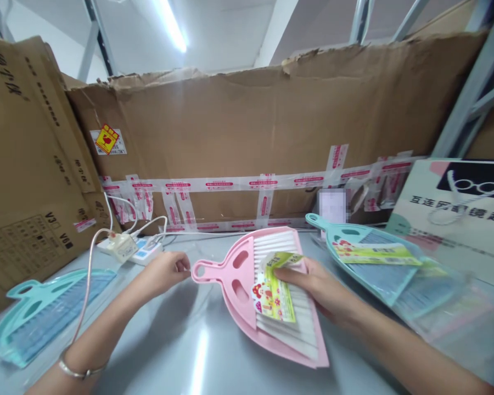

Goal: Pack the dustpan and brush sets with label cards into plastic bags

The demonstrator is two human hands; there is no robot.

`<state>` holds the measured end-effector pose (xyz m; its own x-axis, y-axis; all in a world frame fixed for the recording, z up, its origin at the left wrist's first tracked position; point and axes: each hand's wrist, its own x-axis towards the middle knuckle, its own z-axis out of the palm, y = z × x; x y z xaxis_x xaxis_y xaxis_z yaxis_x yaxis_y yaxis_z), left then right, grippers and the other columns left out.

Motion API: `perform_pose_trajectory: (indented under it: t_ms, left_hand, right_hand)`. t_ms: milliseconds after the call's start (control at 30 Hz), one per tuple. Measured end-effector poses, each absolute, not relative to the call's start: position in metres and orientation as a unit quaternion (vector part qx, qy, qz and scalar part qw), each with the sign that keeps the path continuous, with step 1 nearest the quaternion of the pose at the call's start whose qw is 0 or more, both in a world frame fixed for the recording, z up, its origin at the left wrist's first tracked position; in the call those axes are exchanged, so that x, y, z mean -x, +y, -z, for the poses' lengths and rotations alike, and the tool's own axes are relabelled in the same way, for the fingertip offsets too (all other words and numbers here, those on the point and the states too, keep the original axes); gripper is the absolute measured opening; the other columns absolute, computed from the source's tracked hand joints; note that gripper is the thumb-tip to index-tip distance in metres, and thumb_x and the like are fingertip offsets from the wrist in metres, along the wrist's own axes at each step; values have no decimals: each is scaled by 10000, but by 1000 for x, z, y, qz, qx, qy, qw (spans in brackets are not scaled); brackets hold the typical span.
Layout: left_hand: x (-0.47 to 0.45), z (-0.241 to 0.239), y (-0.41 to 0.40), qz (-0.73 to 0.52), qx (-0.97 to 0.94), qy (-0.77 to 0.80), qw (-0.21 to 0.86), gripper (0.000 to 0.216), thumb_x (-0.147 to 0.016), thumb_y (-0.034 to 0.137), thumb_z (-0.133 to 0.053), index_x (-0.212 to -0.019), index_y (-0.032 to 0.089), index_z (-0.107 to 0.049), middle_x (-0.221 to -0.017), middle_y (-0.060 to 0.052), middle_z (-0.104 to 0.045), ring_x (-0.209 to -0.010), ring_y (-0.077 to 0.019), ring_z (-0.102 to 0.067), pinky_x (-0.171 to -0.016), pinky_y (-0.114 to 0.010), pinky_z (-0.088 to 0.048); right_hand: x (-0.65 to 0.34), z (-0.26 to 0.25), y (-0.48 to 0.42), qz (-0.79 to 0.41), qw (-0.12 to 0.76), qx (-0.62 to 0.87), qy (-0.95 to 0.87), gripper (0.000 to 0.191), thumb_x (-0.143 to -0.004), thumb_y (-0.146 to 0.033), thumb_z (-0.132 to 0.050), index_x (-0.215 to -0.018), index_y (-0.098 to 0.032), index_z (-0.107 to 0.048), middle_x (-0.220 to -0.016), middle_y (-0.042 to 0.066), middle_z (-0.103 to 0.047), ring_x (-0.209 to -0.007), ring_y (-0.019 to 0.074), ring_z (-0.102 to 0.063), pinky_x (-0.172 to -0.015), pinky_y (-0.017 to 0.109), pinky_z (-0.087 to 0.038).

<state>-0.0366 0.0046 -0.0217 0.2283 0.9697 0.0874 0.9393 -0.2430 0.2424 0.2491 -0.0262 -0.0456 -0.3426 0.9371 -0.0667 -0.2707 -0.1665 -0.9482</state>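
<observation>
Pink plastic dustpan-and-brush set [248, 274] with white bristles [307, 326], held in front of me above a pale grey, shiny counter [168, 340]. Its long axis runs mostly left to right, dipping slightly toward the right: the narrow looped handle [214, 273] points at my left hand [162, 271], and the broad bristled end spreads toward my right.

My right hand [321, 288] has the grip. It is closed on the wide end, thumb pressed flat over a yellow-green printed card label [278, 296], fingers hidden behind. From this grip, the set reaches out leftward.

My left hand is the nearer one to the handle, fingers loosely curled just beside the loop; I cannot tell whether they touch it or pinch anything.

Two teal plastic dustpan sets in clear wrapping flank me: one [41, 304] at far left, another [349, 233] beyond my right hand.
</observation>
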Motion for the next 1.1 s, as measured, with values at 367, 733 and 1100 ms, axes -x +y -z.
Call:
perform_pose_trajectory:
  t_ms: [367,733,1100]
  left_hand:
    - [-3,44,-11,-251,-826,505,4,245,-833,212,-396,-771,164,-629,-764,-60,-617,-702,-170,-590,-641,-285,-461]
    - [-33,61,-36,-303,-883,342,-107,252,-862,136,-372,-968,168,-598,-733,-49,-584,-638,-135,-565,-571,-232,-488]
    - [-22,54,-27,-513,-696,499,53,514,-790,319,-535,-1247,246,-310,-1292,-125,-376,-1217,-258,-363,-977,-468,-339]
  right_hand:
    - [-217,69,-37,-699,474,364,-393,343,-637,-321,-709,-920,-133,-659,-903,98,-702,-856,244,-646,-849,401,-451]
    - [-197,80,-53,-745,460,337,-346,409,-590,-310,-750,-950,-147,-644,-851,73,-709,-830,245,-650,-810,393,-469]
    - [-205,81,-39,-689,607,334,-212,364,-618,-222,-739,-958,-182,-615,-874,26,-707,-812,195,-651,-722,308,-529]
